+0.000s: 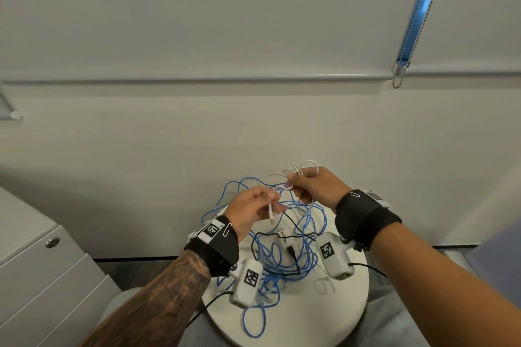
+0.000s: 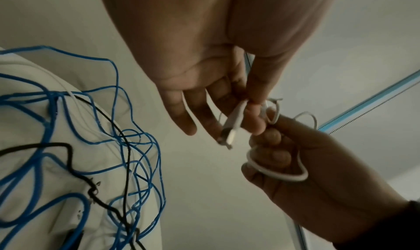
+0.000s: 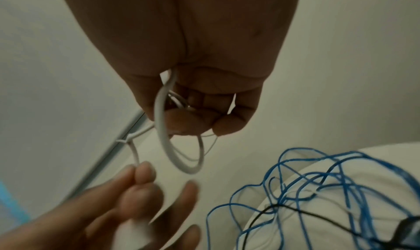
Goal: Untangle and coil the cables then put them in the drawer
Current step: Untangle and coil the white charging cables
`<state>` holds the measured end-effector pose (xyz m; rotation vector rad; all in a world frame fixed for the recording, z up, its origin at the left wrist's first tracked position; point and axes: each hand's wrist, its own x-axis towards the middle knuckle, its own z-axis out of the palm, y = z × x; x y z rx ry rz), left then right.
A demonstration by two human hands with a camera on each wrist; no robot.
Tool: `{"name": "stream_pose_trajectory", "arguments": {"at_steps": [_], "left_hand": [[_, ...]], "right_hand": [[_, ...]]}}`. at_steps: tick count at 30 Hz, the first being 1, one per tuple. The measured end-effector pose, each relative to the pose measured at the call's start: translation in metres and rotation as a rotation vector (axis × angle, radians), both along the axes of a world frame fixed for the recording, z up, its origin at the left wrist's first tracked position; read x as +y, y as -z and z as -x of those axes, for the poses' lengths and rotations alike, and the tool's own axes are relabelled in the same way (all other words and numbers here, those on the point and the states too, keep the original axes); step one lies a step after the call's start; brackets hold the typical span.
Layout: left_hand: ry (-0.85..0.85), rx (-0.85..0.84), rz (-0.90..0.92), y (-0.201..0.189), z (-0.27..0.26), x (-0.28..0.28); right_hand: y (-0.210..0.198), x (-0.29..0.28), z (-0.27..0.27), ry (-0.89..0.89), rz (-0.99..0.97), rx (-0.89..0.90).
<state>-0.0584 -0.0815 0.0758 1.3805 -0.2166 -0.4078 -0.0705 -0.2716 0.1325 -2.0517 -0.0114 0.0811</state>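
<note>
A white cable (image 1: 308, 164) is held up between both hands above a round white table (image 1: 315, 318). My right hand (image 1: 313, 184) grips its small coiled loops (image 3: 172, 153) in curled fingers. My left hand (image 1: 253, 207) pinches the cable's plug end (image 2: 233, 126) between thumb and forefinger, just left of the right hand. Below them lies a tangle of thin blue cable (image 1: 276, 259) (image 2: 68, 146) (image 3: 318, 191) with a black cable (image 1: 291, 253) (image 2: 75, 166) threaded through it. A thin white strand (image 1: 324, 273) trails down onto the table.
A grey drawer cabinet (image 1: 48, 270) with a round lock stands at the left, its drawers shut. A pale wall with a ledge is behind the table. A blind chain (image 1: 400, 76) hangs at the upper right.
</note>
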Motion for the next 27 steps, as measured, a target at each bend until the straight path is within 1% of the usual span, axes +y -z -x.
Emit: {"name": "stream_pose_trajectory", "arguments": {"at_steps": [3,6,8,11,13,15,17,18,19,21,24,26,27], "left_hand": [[0.057,0.082,0.057,-0.002,0.008,0.009],[0.152,0.160,0.104,-0.006,0.016,0.014],[0.165,0.154,0.093,-0.007,0.019,0.017],[0.125,0.102,0.033,-0.008,0.019,0.023],[0.084,0.051,-0.123,-0.009,0.018,0.027],[0.065,0.003,-0.304,-0.008,0.017,0.030],[0.081,-0.004,-0.394,-0.004,0.017,0.033],[0.106,0.002,-0.398,-0.003,0.017,0.034],[0.129,0.004,-0.385,-0.002,0.017,0.035],[0.147,0.016,-0.313,-0.001,0.018,0.036],[0.109,0.067,-0.116,-0.006,0.018,0.033],[0.083,0.100,-0.032,-0.014,0.016,0.030],[0.080,0.113,0.004,-0.020,0.016,0.028]], "right_hand": [[0.003,-0.005,0.005,-0.013,0.167,-0.023],[0.006,-0.006,0.008,-0.011,0.254,-0.043],[0.008,-0.008,0.010,-0.017,0.307,-0.041],[0.009,-0.010,0.015,-0.068,0.371,-0.032],[0.006,-0.011,0.019,-0.087,0.341,-0.064],[0.000,-0.011,0.022,-0.067,0.203,-0.117],[-0.008,-0.012,0.021,-0.041,0.073,-0.149],[-0.011,-0.014,0.021,-0.031,0.055,-0.150],[-0.014,-0.015,0.020,-0.023,0.076,-0.147],[-0.015,-0.018,0.018,-0.012,0.200,-0.140],[-0.006,-0.023,0.015,0.038,0.433,-0.122],[0.001,-0.020,0.017,0.077,0.517,-0.194],[0.003,-0.016,0.019,0.060,0.498,-0.272]]}}
